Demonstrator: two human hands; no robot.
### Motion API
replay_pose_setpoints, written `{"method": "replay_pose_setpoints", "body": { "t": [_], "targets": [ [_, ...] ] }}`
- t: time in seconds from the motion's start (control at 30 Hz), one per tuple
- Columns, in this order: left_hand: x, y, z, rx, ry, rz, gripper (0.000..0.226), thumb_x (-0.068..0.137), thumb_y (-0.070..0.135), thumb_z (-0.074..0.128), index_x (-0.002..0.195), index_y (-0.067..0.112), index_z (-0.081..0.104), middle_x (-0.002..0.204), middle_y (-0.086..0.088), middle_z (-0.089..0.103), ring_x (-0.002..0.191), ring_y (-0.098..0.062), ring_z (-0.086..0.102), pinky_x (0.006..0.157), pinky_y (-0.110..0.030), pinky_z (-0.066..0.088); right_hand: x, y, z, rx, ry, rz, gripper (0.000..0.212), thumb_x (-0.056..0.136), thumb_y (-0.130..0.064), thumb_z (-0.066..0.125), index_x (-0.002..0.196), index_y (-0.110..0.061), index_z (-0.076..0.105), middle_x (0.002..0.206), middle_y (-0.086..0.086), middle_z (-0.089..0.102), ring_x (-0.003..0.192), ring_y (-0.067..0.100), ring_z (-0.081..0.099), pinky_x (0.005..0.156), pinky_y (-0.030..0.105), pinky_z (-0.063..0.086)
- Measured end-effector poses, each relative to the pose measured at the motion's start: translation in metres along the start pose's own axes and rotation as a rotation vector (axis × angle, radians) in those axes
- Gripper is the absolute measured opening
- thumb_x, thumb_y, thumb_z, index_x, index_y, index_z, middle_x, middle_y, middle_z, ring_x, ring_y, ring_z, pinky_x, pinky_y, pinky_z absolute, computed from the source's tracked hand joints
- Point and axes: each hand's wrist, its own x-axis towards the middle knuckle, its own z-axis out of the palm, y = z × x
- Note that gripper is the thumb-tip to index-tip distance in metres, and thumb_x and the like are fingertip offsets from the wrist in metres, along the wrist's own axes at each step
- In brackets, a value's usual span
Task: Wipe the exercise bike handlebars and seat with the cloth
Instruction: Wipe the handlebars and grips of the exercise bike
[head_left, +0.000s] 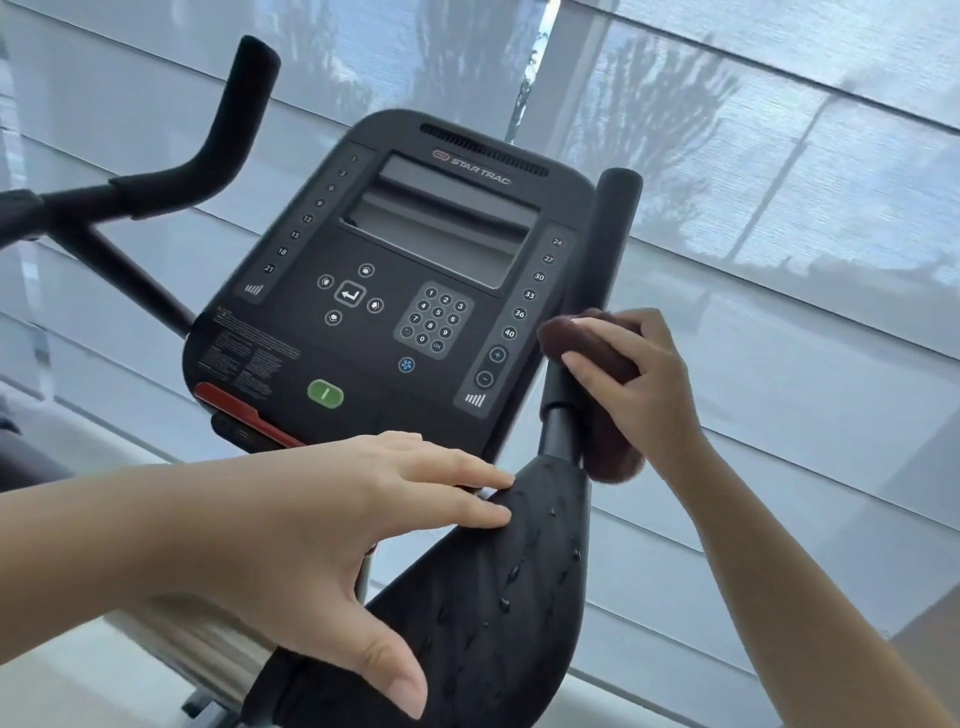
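Maroon cloth (557, 335) was wrapped around the lower part of the right handlebar (614, 234), gripped there by the right hand (636, 376), just beside the console (395, 270). The left hand (322, 519) lay flat, fingers straight, on a black pad (509, 597) beaded with what looked like water droplets. Wiping well would probably mean squeezing firmly, sliding up to the tip, then doing the pad, the left handlebar (234, 119) and the unseen seat.
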Motion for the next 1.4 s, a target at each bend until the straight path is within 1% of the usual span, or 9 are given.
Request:
{"method": "replay_pose_setpoints", "body": {
  "t": [0.13,0.3,0.43,0.53,0.77,0.97,1.1,1.17,1.4],
  "targets": [
    [0.001,-0.002,0.0,0.001,0.003,0.0,0.086,0.057,0.076,0.054,0.133,0.045,0.031,0.144,0.031,0.022,0.132,0.002,0.025,0.108,-0.038,0.012,0.004,-0.005,0.0,-0.072,-0.013,-0.105,0.027,0.076,-0.025,0.07,0.103,-0.026,0.068,0.103,0.001,0.047,0.097,0.002,0.048,0.092,0.007,0.033],
    [-0.002,0.002,0.002,0.039,0.018,-0.011,0.084,0.06,0.077,0.051,0.134,0.044,0.032,0.145,0.03,0.022,0.133,0.004,0.021,0.107,-0.041,0.012,0.085,-0.015,0.006,-0.537,0.108,-0.216,0.031,0.088,-0.03,0.056,0.113,-0.013,0.063,0.119,0.025,0.048,0.105,0.041,0.045,0.086,0.046,0.046],
    [-0.005,0.003,0.003,0.059,0.02,-0.024,0.084,0.062,0.079,0.048,0.135,0.042,0.031,0.146,0.029,0.021,0.134,0.004,0.019,0.106,-0.04,0.012,0.104,-0.022,0.018,-0.741,0.017,-0.199,0.029,0.087,-0.036,0.054,0.107,-0.016,0.063,0.125,0.019,0.044,0.106,0.04,0.041,0.074,0.044,0.047],
    [-0.005,0.001,0.008,0.058,0.034,-0.02,0.084,0.063,0.083,0.041,0.135,0.042,0.03,0.146,0.028,0.021,0.134,0.004,0.018,0.105,-0.04,0.013,0.075,-0.019,0.029,-0.787,-0.222,-0.246,0.03,0.084,-0.04,0.058,0.103,-0.019,0.067,0.115,0.012,0.045,0.097,0.034,0.041,0.07,0.038,0.042],
    [-0.009,0.002,0.01,0.072,0.063,-0.049,0.086,0.062,0.086,0.039,0.134,0.041,0.032,0.145,0.027,0.024,0.135,0.004,0.014,0.107,-0.039,0.01,0.046,-0.035,0.004,-0.279,-0.519,0.008,0.016,0.077,-0.037,0.069,0.093,-0.038,0.068,0.098,0.001,0.054,0.088,0.015,0.056,0.076,0.026,0.038],
    [-0.018,0.016,0.007,0.109,0.045,-0.074,0.091,0.06,0.083,0.044,0.136,0.034,0.036,0.146,0.021,0.025,0.134,0.007,0.01,0.111,-0.033,0.002,-0.02,-0.053,-0.005,0.01,-0.28,0.091,0.019,0.076,-0.031,0.071,0.092,-0.041,0.067,0.098,-0.011,0.055,0.092,-0.004,0.053,0.083,0.008,0.038],
    [-0.025,0.027,0.007,0.205,0.034,-0.08,0.096,0.061,0.081,0.047,0.139,0.027,0.031,0.148,0.016,0.023,0.132,0.008,0.007,0.107,-0.017,-0.011,-0.026,-0.055,-0.006,0.131,-0.146,0.206,0.019,0.077,-0.027,0.071,0.093,-0.038,0.068,0.097,-0.012,0.055,0.095,0.001,0.055,0.09,0.02,0.043],
    [-0.027,0.034,0.011,0.249,0.036,-0.093,0.1,0.062,0.08,0.048,0.141,0.023,0.028,0.15,0.012,0.021,0.131,0.006,0.008,0.105,-0.013,-0.015,-0.021,-0.057,-0.003,0.022,-0.105,0.174,0.022,0.078,-0.028,0.07,0.099,-0.035,0.067,0.101,-0.005,0.054,0.096,0.001,0.052,0.091,0.013,0.039],
    [-0.037,0.052,0.026,0.319,0.085,-0.159,0.105,0.061,0.077,0.055,0.143,0.018,0.024,0.151,0.007,0.017,0.136,-0.007,0.012,0.111,-0.029,-0.002,-0.06,-0.076,-0.023,0.125,-0.199,0.189,0.023,0.077,-0.03,0.07,0.09,-0.048,0.064,0.099,-0.012,0.058,0.095,-0.008,0.053,0.084,0.004,0.036]
  ]
}}
